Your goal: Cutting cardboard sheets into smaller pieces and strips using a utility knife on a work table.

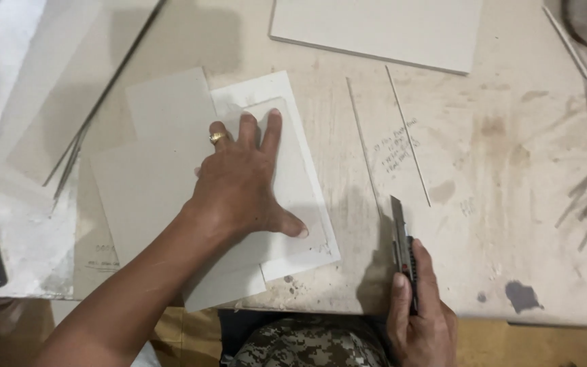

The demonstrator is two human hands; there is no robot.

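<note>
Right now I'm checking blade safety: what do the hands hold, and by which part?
The right hand grips a utility knife by its handle, blade extended. The left hand holds nothing; it presses flat on grey card sheets.

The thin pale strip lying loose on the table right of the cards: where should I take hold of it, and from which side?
Probably pinch the thin pale strip at its near end, coming from the right hand side. It lies flat on the stained worktable, slanting away, apart from the second strip. The right hand holds a utility knife; the left hand presses the grey card.
</note>
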